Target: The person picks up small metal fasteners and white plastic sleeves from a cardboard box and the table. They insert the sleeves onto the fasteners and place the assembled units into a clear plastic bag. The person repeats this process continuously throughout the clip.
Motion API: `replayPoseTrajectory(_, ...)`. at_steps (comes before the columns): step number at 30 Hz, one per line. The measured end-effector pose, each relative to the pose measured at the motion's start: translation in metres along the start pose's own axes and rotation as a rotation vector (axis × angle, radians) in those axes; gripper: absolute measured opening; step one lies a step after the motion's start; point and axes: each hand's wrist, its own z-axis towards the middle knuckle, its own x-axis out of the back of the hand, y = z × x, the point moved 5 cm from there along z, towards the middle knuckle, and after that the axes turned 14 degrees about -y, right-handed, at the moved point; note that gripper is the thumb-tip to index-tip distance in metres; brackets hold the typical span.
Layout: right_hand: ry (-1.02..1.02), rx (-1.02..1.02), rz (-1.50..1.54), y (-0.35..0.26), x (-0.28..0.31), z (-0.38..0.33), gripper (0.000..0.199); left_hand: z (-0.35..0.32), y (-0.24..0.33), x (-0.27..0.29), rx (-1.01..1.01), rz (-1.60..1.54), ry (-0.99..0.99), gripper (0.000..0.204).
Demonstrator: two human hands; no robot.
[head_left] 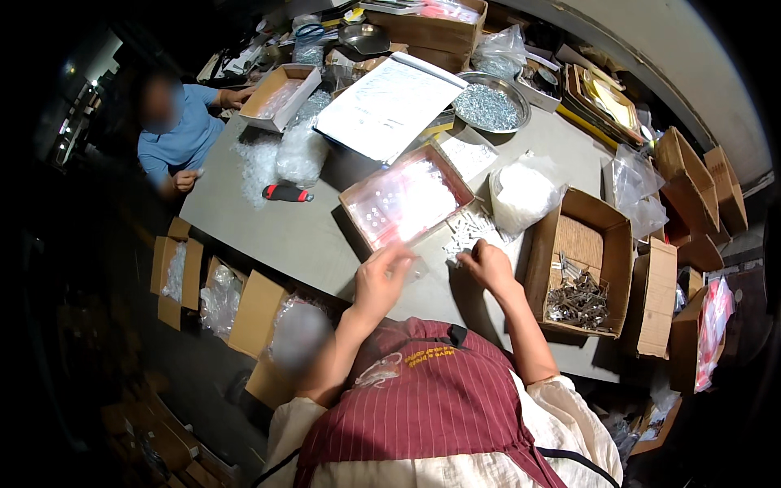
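Note:
My left hand (381,281) is closed in a pinch near the front of the table, with a small clear plastic bag (417,270) at its fingertips. Just beyond it lies a shallow cardboard box (351,213) holding clear bags with small white pieces and red edging. My right hand (490,267) has its fingers pressed together at the near edge of a loose pile of small white plastic pieces (470,234). Whatever sits between those fingertips is too small to make out. Behind the pile stands a clear bag full of white pieces (525,195).
To the right, a cardboard box (598,220) contains metal parts (579,299). Farther back are a clipboard with paper (390,106), a metal tray of screws (490,106) and a red-black cutter (286,193). A person in blue (183,126) is at the left edge.

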Motion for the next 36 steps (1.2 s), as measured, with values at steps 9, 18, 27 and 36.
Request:
replayPoseTrajectory(9,-0.005,-0.018,-0.370,0.004,-0.031,-0.004,0.021,-0.005,0.002,-0.004,-0.110,0.185,0.005,0.007)
replayPoseTrajectory(18,0.208,0.251,0.406,-0.039,0.053,-0.056,0.018,0.002,0.013,-0.013,-0.020,-0.032,-0.020,0.016)
replayPoseTrajectory(27,0.331,0.754,0.197,-0.094,0.097,-0.093,0.019,0.007,0.034,-0.029,-0.133,0.108,-0.190,0.022)
replayPoseTrajectory(36,0.216,0.841,-0.110,-0.106,0.104,-0.102,0.032,0.011,0.048,-0.040,-0.358,0.258,-0.177,0.027)
